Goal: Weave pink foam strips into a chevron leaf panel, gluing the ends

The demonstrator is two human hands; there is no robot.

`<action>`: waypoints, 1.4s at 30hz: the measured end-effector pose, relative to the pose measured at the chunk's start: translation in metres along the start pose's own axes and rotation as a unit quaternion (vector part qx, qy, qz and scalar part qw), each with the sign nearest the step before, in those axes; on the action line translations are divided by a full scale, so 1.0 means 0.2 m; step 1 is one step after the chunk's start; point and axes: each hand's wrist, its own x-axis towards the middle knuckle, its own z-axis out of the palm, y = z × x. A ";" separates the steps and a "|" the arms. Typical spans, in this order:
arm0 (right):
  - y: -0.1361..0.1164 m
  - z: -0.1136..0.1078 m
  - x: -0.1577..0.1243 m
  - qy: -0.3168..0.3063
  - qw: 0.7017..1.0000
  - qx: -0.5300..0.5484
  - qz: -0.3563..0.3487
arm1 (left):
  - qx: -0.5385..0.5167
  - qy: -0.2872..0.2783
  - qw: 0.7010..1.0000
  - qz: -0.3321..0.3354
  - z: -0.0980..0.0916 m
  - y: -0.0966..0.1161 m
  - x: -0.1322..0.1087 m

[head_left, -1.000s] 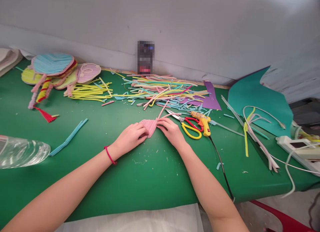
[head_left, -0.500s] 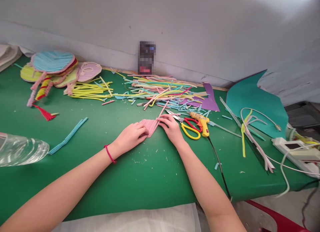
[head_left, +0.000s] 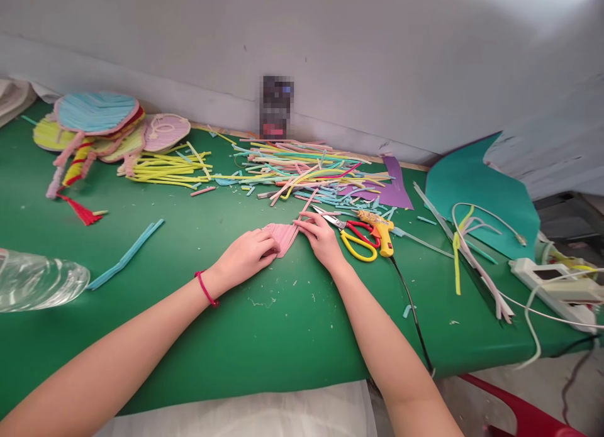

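Note:
A small pink panel of pipe cleaners [head_left: 284, 237] laid side by side rests on the green table. My left hand [head_left: 246, 259], with a red cord bracelet at the wrist, has its curled fingers closed on the panel's left side. At the right edge, my right hand [head_left: 321, 241] pinches a pink pipe cleaner [head_left: 309, 200] whose far end sticks out beyond the panel. Just right of that hand lie scissors [head_left: 359, 246] with red and yellow handles, and a yellow glue gun [head_left: 383, 231]. Fingers partly cover the panel's edges.
Loose colored pipe cleaners [head_left: 302, 166] are heaped at the back, beside purple sheet [head_left: 401, 184]. Finished fans [head_left: 97, 113] stack at back left. A clear bottle [head_left: 42, 281] lies left. On the right are a teal sheet [head_left: 486, 198], a power strip [head_left: 550, 292] and cables.
The fingers of my right hand have shifted slightly along the pink pipe cleaner. My left hand stays on the panel, and the whole view has moved a little.

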 end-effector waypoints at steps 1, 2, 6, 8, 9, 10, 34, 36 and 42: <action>0.00 0.00 0.00 -0.001 1.000 -0.005 0.001 | 0.001 -0.001 1.000 0.000 0.00 0.00 0.00; 0.01 0.01 0.00 -0.002 1.000 -0.010 0.003 | 0.002 -0.001 1.000 -0.001 0.00 0.00 0.00; 0.01 0.01 0.00 -0.001 1.000 -0.019 0.006 | 0.017 -0.003 1.000 0.000 0.00 0.00 0.00; 0.01 0.01 0.01 -0.003 1.000 -0.021 0.004 | 0.028 -0.007 1.000 0.006 0.00 0.00 0.00; 0.01 0.00 0.01 -0.004 1.000 -0.022 0.004 | 0.036 -0.009 0.999 0.009 0.00 0.00 0.00; 0.00 0.00 0.01 -0.007 1.000 -0.023 0.002 | 0.046 -0.011 0.999 0.010 -0.01 0.01 0.00; -0.01 -0.14 0.00 -0.096 0.989 -0.059 -0.094 | 0.045 -0.045 0.998 -0.011 -0.08 0.02 -0.02; -0.02 -0.15 0.00 -0.098 0.987 -0.072 -0.107 | 0.036 -0.065 0.997 -0.019 -0.11 0.02 -0.02; -0.06 -0.15 0.00 -0.092 0.985 -0.059 -0.131 | 0.003 -0.077 0.995 -0.059 -0.20 0.00 -0.02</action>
